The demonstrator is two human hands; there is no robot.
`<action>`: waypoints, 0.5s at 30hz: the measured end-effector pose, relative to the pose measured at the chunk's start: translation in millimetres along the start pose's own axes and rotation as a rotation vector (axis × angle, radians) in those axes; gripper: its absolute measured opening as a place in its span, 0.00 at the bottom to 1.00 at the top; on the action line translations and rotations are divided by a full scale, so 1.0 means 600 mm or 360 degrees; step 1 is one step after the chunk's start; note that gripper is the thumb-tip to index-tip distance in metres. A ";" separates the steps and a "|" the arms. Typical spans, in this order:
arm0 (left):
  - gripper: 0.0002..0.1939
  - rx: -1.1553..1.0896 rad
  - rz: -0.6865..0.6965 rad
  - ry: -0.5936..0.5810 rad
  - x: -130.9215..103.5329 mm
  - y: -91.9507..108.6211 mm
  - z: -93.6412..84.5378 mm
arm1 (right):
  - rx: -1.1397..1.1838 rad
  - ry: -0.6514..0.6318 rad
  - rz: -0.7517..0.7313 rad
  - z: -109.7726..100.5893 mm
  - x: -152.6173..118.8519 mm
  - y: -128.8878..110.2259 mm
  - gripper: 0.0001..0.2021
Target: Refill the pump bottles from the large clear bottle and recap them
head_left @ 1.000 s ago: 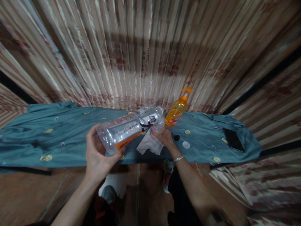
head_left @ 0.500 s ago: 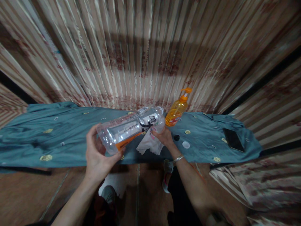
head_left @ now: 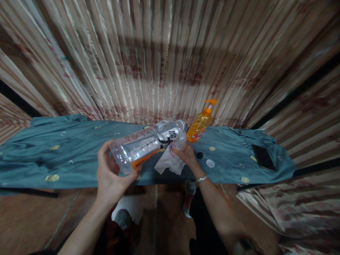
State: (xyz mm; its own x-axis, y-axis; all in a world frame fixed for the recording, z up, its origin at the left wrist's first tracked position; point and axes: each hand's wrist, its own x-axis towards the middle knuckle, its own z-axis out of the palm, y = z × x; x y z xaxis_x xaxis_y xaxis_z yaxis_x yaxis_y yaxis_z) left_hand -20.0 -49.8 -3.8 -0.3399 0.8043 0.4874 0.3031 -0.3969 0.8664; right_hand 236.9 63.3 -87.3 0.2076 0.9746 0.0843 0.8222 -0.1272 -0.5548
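Observation:
A large clear plastic bottle [head_left: 145, 145] with a silver and orange label is held tilted above the cloth-covered table, its neck up to the right. My left hand [head_left: 113, 173] is closed around its base, thumb on the near side and fingers partly hidden behind. My right hand [head_left: 186, 154] is closed on a crumpled white cloth [head_left: 170, 163], pressed near the bottle's shoulder; pink marks show on the cloth. The fingertips of that hand are partly hidden. Just beyond it stands a pump bottle [head_left: 198, 129] of orange liquid.
To the right of my right hand lie a small black cap [head_left: 199, 155] and a white disc [head_left: 210, 163]. A dark phone [head_left: 264, 157] is at the right end of the green patterned tablecloth [head_left: 85, 152]. Striped curtain [head_left: 159, 63] hangs close behind the table.

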 end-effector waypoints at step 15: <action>0.47 -0.0008 0.0048 0.0060 -0.001 -0.007 0.004 | 0.0148 -0.0060 0.0074 -0.001 0.001 0.000 0.26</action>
State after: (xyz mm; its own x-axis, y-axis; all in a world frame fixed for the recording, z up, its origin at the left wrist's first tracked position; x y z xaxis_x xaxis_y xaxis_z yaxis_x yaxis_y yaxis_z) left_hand -18.8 -47.6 -8.3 -0.3642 0.7746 0.5170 0.3094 -0.4230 0.8517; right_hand 237.3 63.6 -86.8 0.2228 0.9745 0.0267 0.7589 -0.1562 -0.6322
